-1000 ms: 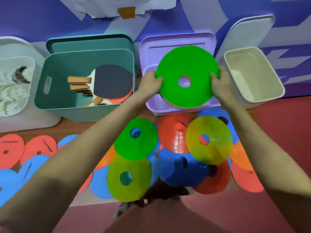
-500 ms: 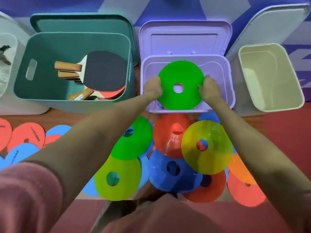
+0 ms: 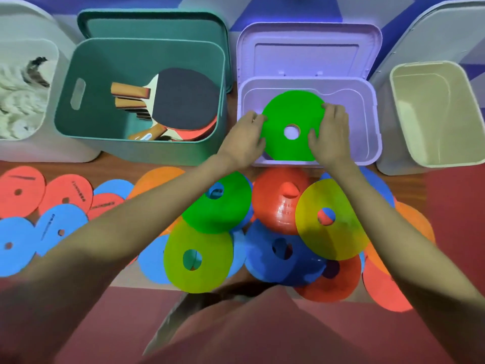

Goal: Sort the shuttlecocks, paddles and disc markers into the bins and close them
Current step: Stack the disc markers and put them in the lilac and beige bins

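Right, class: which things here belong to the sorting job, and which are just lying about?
Part of the job:
- green disc, held by left hand and right hand
- purple bin
- loose discs on the floor
- paddles in the teal bin
- shuttlecocks

Lying about:
- cream bin, nothing visible inside

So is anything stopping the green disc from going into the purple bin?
Nothing visible is. The green disc is already inside the open purple bin, held by the left hand and right hand at its edges. The lid stands open behind, out of the way.
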### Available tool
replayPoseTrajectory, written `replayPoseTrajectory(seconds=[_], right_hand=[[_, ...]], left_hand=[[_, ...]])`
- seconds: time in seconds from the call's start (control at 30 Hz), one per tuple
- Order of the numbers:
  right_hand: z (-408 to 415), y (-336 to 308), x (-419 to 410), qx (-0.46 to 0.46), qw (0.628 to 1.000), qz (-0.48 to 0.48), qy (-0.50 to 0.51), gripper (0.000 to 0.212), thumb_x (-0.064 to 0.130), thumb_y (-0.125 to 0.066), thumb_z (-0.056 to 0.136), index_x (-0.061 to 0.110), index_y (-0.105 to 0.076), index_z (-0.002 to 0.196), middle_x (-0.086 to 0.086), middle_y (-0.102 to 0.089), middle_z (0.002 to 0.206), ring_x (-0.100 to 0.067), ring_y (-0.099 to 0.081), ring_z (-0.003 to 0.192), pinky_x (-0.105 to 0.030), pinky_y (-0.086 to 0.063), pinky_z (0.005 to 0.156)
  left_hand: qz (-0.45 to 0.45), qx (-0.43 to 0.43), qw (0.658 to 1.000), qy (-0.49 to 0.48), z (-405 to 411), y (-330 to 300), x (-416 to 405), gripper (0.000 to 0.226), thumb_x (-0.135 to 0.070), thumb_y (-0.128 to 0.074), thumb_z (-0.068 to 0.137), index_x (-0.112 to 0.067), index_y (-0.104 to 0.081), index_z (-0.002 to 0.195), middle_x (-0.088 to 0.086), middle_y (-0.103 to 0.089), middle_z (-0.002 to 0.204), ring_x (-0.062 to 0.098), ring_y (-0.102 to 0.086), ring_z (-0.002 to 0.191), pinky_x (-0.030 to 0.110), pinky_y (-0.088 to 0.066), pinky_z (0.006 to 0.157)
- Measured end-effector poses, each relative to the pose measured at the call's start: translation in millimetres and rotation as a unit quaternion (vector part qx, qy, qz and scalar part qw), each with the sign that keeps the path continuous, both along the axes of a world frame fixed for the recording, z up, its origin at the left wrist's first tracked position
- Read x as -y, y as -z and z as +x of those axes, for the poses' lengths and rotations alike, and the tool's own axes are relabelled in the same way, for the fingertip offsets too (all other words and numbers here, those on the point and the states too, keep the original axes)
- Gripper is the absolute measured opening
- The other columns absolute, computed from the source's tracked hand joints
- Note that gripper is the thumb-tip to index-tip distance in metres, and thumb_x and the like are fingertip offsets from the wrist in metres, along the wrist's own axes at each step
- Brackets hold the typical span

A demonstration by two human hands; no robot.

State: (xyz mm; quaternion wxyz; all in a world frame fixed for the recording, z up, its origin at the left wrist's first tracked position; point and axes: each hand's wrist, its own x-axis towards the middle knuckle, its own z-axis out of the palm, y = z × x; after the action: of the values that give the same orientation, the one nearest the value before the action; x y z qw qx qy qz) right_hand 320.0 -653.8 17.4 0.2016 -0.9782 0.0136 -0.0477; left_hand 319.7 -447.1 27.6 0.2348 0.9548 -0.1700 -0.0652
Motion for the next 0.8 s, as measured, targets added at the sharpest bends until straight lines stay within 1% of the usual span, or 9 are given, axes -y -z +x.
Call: replayPoseTrajectory(seconds=[0.07,0.13,0.2,0.27,0.4,0.5,0.57,0.63,0.8], right_hand=[[-41,-13,-25,0.104,0.99,0.089,-0.036,0.038,0.003,-0.052,0.08,-0.003,-0.05,0.117,-0.022,-0.05,0.115,-0.034,-0.043,0.107,-0.039,-0.033,0.094],[-85,-18,-55,0.127,0.98,0.133,-0.071,0.031,0.001,-0.054,0.079,0.0,-0.054,0.11,-0.02,-0.053,0.109,-0.029,-0.044,0.103,-0.037,-0.035,0.093],[-122,-12,-85,0.073,0.977,0.14,-0.143,0.029,0.001,-0.054,0.08,0.002,-0.056,0.108,-0.018,-0.054,0.108,-0.027,-0.047,0.102,-0.038,-0.04,0.092],[-148,-2,-111,-0.024,0.964,0.133,-0.227,0.035,0.003,-0.053,0.082,0.004,-0.053,0.117,-0.014,-0.051,0.12,-0.026,-0.05,0.11,-0.041,-0.042,0.095],[-166,18,-144,-0.18,0.928,0.027,-0.324,0.076,0.007,-0.06,0.083,0.01,-0.022,0.149,-0.002,-0.018,0.156,-0.024,-0.037,0.135,-0.036,-0.039,0.104],[-162,36,-143,-0.212,0.922,-0.073,-0.317,0.091,0.002,-0.06,0.079,0.011,-0.005,0.151,-0.004,0.002,0.16,-0.026,-0.043,0.131,-0.037,-0.045,0.091],[-187,34,-194,-0.203,0.925,-0.134,-0.292,0.096,-0.005,-0.057,0.076,0.015,-0.002,0.152,-0.012,0.01,0.158,-0.032,-0.049,0.124,-0.038,-0.049,0.077],[-184,43,-188,-0.197,0.932,-0.163,-0.258,0.101,-0.01,-0.055,0.073,0.021,0.0,0.152,-0.022,0.013,0.155,-0.038,-0.052,0.118,-0.038,-0.05,0.069],[-175,41,-186,-0.186,0.93,-0.188,-0.254,0.095,0.0,-0.056,0.074,0.018,-0.004,0.151,-0.023,-0.004,0.153,-0.037,-0.05,0.119,-0.042,-0.049,0.081]], left_hand=[[-0.053,0.049,0.997,0.028,-43,-5,-29,0.034,-0.01,-0.047,0.081,0.001,-0.058,0.111,0.02,-0.056,0.104,0.037,-0.055,0.098,0.043,-0.044,0.085],[-0.065,0.05,0.997,0.014,-89,-1,-64,0.03,-0.014,-0.045,0.082,-0.002,-0.059,0.105,0.016,-0.057,0.101,0.034,-0.056,0.095,0.041,-0.046,0.083],[-0.041,0.036,0.998,-0.027,-129,12,-100,0.029,-0.016,-0.045,0.083,-0.003,-0.06,0.104,0.015,-0.059,0.101,0.035,-0.057,0.095,0.04,-0.044,0.084],[-0.022,0.011,0.996,-0.084,-154,27,-136,0.03,-0.013,-0.049,0.08,-0.004,-0.062,0.105,0.015,-0.06,0.102,0.035,-0.058,0.096,0.036,-0.041,0.085],[-0.021,-0.06,0.984,-0.164,-175,43,-172,0.035,-0.013,-0.05,0.076,-0.003,-0.064,0.107,0.018,-0.061,0.102,0.036,-0.058,0.097,0.038,-0.044,0.082],[-0.043,-0.082,0.976,-0.196,-178,52,-170,0.03,-0.003,-0.058,0.079,-0.001,-0.063,0.108,0.02,-0.06,0.105,0.038,-0.058,0.098,0.039,-0.046,0.084],[-0.05,-0.09,0.976,-0.193,-202,48,-218,0.033,0.003,-0.061,0.077,-0.001,-0.063,0.11,0.02,-0.059,0.106,0.038,-0.058,0.099,0.04,-0.046,0.085],[-0.07,-0.09,0.973,-0.199,-201,54,-213,0.034,0.004,-0.061,0.077,-0.002,-0.063,0.111,0.019,-0.059,0.107,0.037,-0.058,0.099,0.041,-0.047,0.086],[-0.081,-0.091,0.974,-0.191,-209,52,-224,0.034,0.002,-0.062,0.077,-0.002,-0.063,0.111,0.019,-0.06,0.107,0.036,-0.059,0.099,0.038,-0.047,0.087]])
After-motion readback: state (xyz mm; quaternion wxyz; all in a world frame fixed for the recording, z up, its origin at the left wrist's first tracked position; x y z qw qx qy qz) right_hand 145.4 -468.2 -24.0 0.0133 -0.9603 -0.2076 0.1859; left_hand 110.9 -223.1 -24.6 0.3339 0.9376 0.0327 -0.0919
